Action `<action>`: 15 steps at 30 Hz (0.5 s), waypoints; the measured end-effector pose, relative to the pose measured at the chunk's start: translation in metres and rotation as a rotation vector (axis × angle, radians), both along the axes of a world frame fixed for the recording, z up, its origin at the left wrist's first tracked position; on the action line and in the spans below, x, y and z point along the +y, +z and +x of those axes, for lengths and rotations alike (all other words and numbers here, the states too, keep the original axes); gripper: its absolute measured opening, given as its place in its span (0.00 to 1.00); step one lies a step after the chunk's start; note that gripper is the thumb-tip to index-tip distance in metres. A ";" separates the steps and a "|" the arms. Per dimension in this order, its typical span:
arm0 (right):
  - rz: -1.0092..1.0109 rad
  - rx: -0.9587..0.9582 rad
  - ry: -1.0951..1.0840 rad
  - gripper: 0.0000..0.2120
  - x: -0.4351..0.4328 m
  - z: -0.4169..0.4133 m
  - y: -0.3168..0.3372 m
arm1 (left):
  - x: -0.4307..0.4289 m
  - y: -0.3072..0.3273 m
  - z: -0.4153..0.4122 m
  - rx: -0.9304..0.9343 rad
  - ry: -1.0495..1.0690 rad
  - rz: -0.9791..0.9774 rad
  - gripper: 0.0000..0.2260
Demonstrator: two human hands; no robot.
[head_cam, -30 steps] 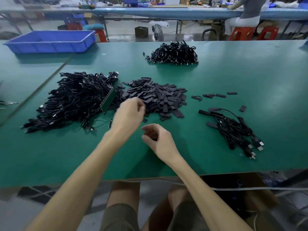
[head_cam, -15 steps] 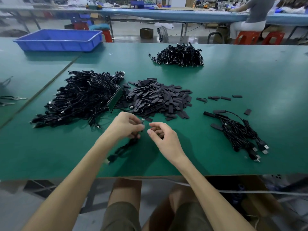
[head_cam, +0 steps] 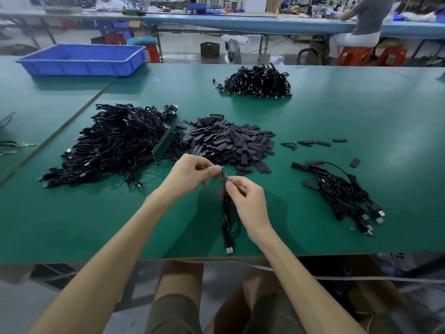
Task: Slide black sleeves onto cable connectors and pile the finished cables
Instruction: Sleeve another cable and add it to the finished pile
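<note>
Since half a second before, both hands had come together and the cable had swung from under the left hand to the middle. The left hand pinched the upper end of the cable between thumb and fingertips, the other fingers curled. The right hand pinched the same cable just below, touching the left fingertips. Whether a sleeve was already on this end, I could not tell. The cable hung down to the near edge of the green table. The pile of sleeves lay just beyond the hands, the unfinished cables to the left, the finished cables to the right.
</note>
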State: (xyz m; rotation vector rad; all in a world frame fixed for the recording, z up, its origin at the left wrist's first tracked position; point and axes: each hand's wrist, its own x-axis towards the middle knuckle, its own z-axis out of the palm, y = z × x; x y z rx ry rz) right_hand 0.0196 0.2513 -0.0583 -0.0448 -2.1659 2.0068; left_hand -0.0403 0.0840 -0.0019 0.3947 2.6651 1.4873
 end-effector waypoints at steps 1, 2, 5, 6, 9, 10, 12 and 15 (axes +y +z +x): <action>-0.037 -0.004 0.004 0.06 0.000 0.000 0.000 | -0.001 -0.001 -0.003 0.016 0.006 0.011 0.07; -0.059 -0.007 0.013 0.06 0.000 0.000 0.001 | -0.001 -0.003 -0.006 0.028 0.012 0.023 0.06; -0.091 0.004 0.028 0.06 -0.001 0.001 0.002 | 0.003 -0.013 -0.011 0.134 0.030 -0.125 0.04; -0.118 0.006 0.024 0.06 -0.001 0.001 0.003 | 0.004 -0.017 -0.013 0.169 0.020 -0.214 0.05; -0.161 0.008 0.013 0.07 0.002 0.002 0.005 | 0.004 -0.028 -0.016 0.183 -0.044 -0.427 0.09; -0.159 0.009 0.012 0.07 0.002 0.002 0.005 | 0.003 -0.031 -0.016 0.187 -0.051 -0.472 0.09; -0.145 0.009 0.005 0.08 0.003 0.001 0.004 | 0.003 -0.035 -0.014 0.216 -0.033 -0.494 0.07; -0.145 0.000 -0.012 0.07 0.004 0.000 0.002 | 0.003 -0.036 -0.012 0.251 -0.018 -0.498 0.04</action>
